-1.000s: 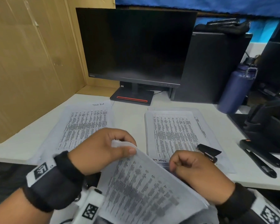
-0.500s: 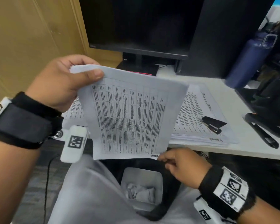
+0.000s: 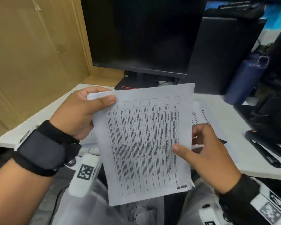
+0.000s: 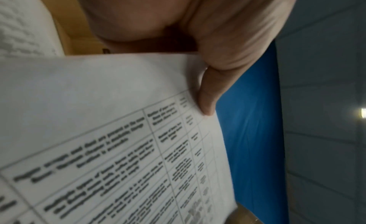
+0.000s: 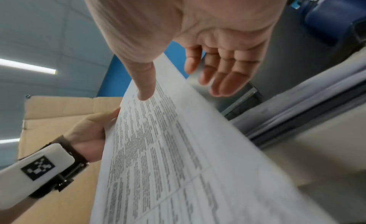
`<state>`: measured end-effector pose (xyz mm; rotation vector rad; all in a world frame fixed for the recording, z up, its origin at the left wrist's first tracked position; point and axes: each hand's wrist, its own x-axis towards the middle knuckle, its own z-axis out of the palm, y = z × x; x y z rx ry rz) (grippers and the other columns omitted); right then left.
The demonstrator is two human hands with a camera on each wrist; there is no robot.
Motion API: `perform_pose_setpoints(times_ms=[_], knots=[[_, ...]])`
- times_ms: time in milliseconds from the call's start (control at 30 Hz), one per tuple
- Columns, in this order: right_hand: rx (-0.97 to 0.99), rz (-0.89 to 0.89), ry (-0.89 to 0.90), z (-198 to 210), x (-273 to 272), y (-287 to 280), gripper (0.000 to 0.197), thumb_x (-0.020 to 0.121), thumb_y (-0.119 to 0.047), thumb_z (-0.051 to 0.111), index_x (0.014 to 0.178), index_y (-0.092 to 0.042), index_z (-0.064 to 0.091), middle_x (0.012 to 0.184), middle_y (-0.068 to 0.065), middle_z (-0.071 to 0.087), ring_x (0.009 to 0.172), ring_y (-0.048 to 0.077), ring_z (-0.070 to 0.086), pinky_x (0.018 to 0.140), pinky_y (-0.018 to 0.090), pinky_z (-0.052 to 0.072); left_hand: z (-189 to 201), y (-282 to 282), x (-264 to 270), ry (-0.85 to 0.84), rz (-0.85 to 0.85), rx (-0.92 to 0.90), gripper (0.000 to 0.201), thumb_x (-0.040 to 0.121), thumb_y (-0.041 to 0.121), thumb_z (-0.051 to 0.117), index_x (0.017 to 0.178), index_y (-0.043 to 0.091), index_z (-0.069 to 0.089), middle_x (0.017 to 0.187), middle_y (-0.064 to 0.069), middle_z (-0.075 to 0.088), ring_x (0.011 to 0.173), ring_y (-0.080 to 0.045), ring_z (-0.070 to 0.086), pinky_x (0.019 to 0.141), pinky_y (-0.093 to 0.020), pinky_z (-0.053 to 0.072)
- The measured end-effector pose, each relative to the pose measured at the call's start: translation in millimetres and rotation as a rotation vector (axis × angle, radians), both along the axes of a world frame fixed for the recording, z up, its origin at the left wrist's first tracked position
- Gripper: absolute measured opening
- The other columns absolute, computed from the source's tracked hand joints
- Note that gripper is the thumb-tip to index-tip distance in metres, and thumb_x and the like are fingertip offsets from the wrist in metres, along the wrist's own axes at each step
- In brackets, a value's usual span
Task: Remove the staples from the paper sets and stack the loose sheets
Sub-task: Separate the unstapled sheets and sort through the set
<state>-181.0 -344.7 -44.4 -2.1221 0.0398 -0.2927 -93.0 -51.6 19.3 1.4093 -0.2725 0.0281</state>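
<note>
Paper set [image 3: 146, 143], printed with a table of small text, is held up in the air above the person's lap, in front of the near edge of the white counter [image 3: 230, 153] and clear of it. Its upper left corner is pinched in the grip of the left hand [image 3: 81, 112], thumb on the printed face and fingers curled behind; the left wrist view shows the thumb [image 4: 208, 92] pressed flat near the sheet's edge. The right hand [image 3: 206, 153] is at the sheet's right edge, about halfway down: its thumb lies on the printed face while the fingers [image 5: 223, 70] hang relaxed and spread behind the paper, apart from it, so this grip is loose and clasps nothing. The lower right corner of the paper looks torn and slightly curled.

Behind the held sheets, a stack of printed pages [image 3: 201, 117] lies on the counter toward its right side, mostly hidden by the sheet and the right hand. A black pen-like tool [image 3: 264, 148] rests near the counter's right edge. A dark monitor [image 3: 143, 34] stands at the back of the counter, with a blue bottle [image 3: 245, 78] to its right and a cardboard panel [image 3: 31, 54] along the left side. Open counter shows at the left corner.
</note>
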Motion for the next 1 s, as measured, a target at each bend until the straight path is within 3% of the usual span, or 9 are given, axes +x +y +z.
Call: perform_pose_setpoints(times_ms=[100, 200, 267, 433, 467, 567, 800, 867, 1000], knots=[[0.192, 0.097, 0.130, -1, 5, -1, 0.023, 0.088, -0.030, 0.073, 0.110, -0.030, 0.067, 0.104, -0.017, 0.076, 0.095, 0.004, 0.072, 0.090, 0.041, 0.058, -5, -8, 1, 0.087, -0.006, -0.129, 0.023, 0.070, 0.013, 0.077, 0.093, 0.018, 0.072, 0.086, -0.011, 0.078, 0.075, -0.026, 0.076, 0.072, -0.039, 0.065], [0.353, 0.041, 0.140, 1, 10, -7, 0.018, 0.093, -0.013, 0.068, 0.109, -0.019, 0.074, 0.104, -0.006, 0.079, 0.098, 0.014, 0.075, 0.096, 0.048, 0.055, -20, -16, 2, 0.199, -0.031, -0.207, 0.044, 0.087, 0.014, 0.077, 0.128, 0.012, 0.061, 0.123, -0.020, 0.073, 0.111, -0.039, 0.071, 0.099, -0.055, 0.056], [0.474, -0.023, 0.127, 5, 13, -15, 0.017, 0.093, -0.009, 0.066, 0.106, -0.016, 0.076, 0.106, -0.001, 0.079, 0.100, 0.020, 0.075, 0.098, 0.052, 0.053, -33, -23, -2, 0.300, -0.104, -0.132, 0.049, 0.095, 0.021, 0.068, 0.141, 0.008, 0.055, 0.135, -0.018, 0.068, 0.124, -0.038, 0.066, 0.105, -0.054, 0.052], [0.650, -0.101, 0.055, 21, 19, -33, 0.027, 0.073, -0.033, 0.076, 0.097, -0.022, 0.080, 0.107, 0.003, 0.078, 0.101, 0.028, 0.074, 0.100, 0.056, 0.050, -50, -48, -18, 0.379, -0.120, 0.140, 0.026, 0.103, 0.006, 0.052, 0.122, 0.005, 0.070, 0.117, -0.015, 0.077, 0.111, -0.034, 0.074, 0.104, -0.054, 0.053], [0.638, -0.108, 0.030, 24, 20, -34, 0.022, 0.078, -0.031, 0.075, 0.098, -0.022, 0.080, 0.107, 0.001, 0.078, 0.102, 0.027, 0.074, 0.101, 0.056, 0.050, -50, -52, -19, 0.336, -0.072, 0.186, 0.024, 0.104, 0.008, 0.053, 0.118, 0.009, 0.073, 0.115, -0.012, 0.079, 0.109, -0.033, 0.074, 0.105, -0.056, 0.052], [0.507, -0.176, -0.102, 34, 22, -29, 0.015, 0.096, -0.018, 0.064, 0.102, -0.028, 0.074, 0.104, -0.014, 0.078, 0.101, 0.009, 0.072, 0.100, 0.044, 0.051, -38, -65, -20, 0.172, 0.087, 0.223, 0.019, 0.102, 0.015, 0.060, 0.110, 0.021, 0.077, 0.108, -0.001, 0.081, 0.104, -0.025, 0.076, 0.100, -0.056, 0.055], [0.327, -0.220, -0.285, 47, 42, -8, 0.034, 0.097, -0.011, 0.059, 0.117, -0.038, 0.054, 0.107, -0.026, 0.066, 0.093, -0.022, 0.058, 0.080, 0.012, 0.045, -29, -89, -13, -0.071, 0.294, 0.218, 0.021, 0.101, 0.018, 0.061, 0.111, 0.036, 0.065, 0.100, 0.021, 0.077, 0.091, -0.003, 0.073, 0.083, -0.035, 0.059], [0.332, -0.218, -0.276, 43, 45, -3, 0.035, 0.096, -0.006, 0.059, 0.111, -0.037, 0.051, 0.104, -0.024, 0.063, 0.089, -0.021, 0.059, 0.069, 0.004, 0.043, -42, -90, -13, -0.103, 0.279, 0.263, 0.028, 0.104, 0.016, 0.052, 0.118, 0.041, 0.055, 0.104, 0.028, 0.071, 0.094, 0.002, 0.069, 0.081, -0.028, 0.054], [0.312, -0.192, -0.185, 23, 44, 11, 0.043, 0.095, 0.000, 0.056, 0.116, -0.035, 0.044, 0.101, -0.018, 0.063, 0.085, -0.016, 0.062, 0.062, 0.005, 0.047, -69, -92, -20, -0.096, 0.213, 0.349, 0.043, 0.107, 0.011, 0.044, 0.123, 0.051, 0.042, 0.109, 0.024, 0.068, 0.100, 0.016, 0.062, 0.081, -0.005, 0.049]])
